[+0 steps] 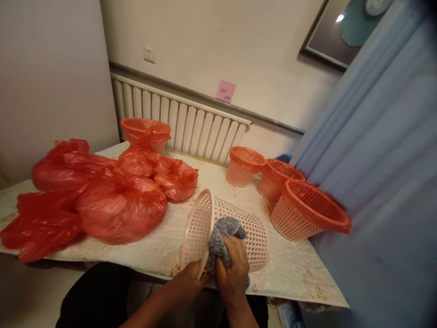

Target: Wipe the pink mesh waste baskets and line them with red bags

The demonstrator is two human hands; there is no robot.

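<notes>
A pale pink perforated plastic wastebasket (257, 237) lies on its side near the table's front edge, its mouth facing left. My left hand (187, 282) is closed on the lower part of its rim. In my right hand (234, 269) is a bunched grey cloth (220, 239), pressed against the outside of the wastebasket just behind the rim. My right fingers wrap round the cloth, and part of it hangs below the hand. The fingertips of my left hand are partly hidden by the rim.
Several full red plastic bags (123, 209) cover the table's left side, with a red-lined basket (146, 132) behind them. Three more lined baskets (293, 221) stand at the right beside a blue curtain (372, 182). A radiator (180, 120) runs behind the cloth-covered table (290, 273).
</notes>
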